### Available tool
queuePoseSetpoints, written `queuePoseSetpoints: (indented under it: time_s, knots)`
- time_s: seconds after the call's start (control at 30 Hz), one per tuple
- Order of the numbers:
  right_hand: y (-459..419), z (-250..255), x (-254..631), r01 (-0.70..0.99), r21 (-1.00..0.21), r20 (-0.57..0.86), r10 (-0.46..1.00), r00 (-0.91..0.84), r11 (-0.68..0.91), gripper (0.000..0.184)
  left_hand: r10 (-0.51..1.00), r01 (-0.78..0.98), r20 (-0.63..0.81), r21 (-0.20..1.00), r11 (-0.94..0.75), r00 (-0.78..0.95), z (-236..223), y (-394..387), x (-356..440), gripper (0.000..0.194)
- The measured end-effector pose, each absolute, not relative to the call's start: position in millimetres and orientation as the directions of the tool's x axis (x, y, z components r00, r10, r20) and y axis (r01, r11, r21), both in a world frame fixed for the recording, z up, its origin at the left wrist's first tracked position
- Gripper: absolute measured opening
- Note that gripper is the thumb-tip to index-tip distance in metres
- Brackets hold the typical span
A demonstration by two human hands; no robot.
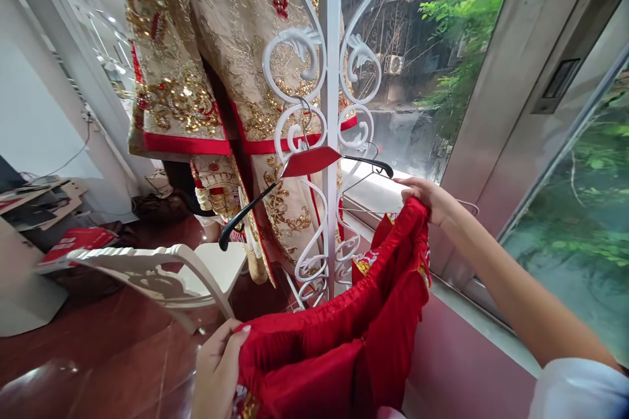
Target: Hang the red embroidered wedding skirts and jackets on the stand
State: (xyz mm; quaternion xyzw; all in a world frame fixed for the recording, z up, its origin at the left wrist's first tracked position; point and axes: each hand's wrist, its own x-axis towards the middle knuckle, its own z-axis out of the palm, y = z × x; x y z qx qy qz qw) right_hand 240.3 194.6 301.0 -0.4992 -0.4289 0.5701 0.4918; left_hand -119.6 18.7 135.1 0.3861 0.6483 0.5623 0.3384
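A red skirt (319, 340) with a gathered waistband and gold and white embroidery is stretched between my hands. My left hand (219, 360) pinches the waistband at the lower middle of the view. At the other end, my right hand (425, 200) is closed on the waistband near the window, close to the tip of a black hanger. That hanger (250, 209) hangs by its metal hook from a white scrolled metal rack (333, 78). A piece of red material (312, 160) covers the hanger's middle, and its black arms stick out on both sides, above the skirt.
A cream costume with gold sequins (181, 98) and red trim hangs behind the rack. To the left stands a white chair (196, 275) on the reddish tiled floor (122, 340). A red box (76, 245) lies farther left. The window frame (501, 91) borders the right side.
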Motion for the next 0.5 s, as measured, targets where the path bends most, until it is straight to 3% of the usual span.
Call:
queuePoseSetpoints:
  time_s: [0.07, 0.23, 0.37, 0.5]
  knots:
    - [200.6, 301.0, 239.5, -0.115, -0.981, -0.155, 0.988, 0.008, -0.153, 0.025, 0.874, 0.120, -0.003, 0.990, 0.071, -0.486, 134.9, 15.7, -123.0, 0.022]
    - [220.1, 301.6, 242.1, -0.138, -0.990, -0.003, 0.969, 0.246, 0.033, 0.033, 0.879, 0.165, 0.025, 0.984, 0.062, -0.477, 133.5, 10.4, -124.7, 0.026]
    - [234.5, 304.0, 242.4, -0.035, -0.985, -0.167, 0.986, -0.019, -0.168, 0.022, 0.875, 0.182, 0.056, 0.983, 0.037, -0.481, 131.4, 10.4, -121.9, 0.025]
    - [241.8, 300.9, 237.7, -0.070, -0.994, -0.080, 0.994, -0.071, -0.085, 0.021, 0.857, 0.169, 0.046, 0.985, 0.047, -0.512, 130.3, 9.0, -122.5, 0.024]
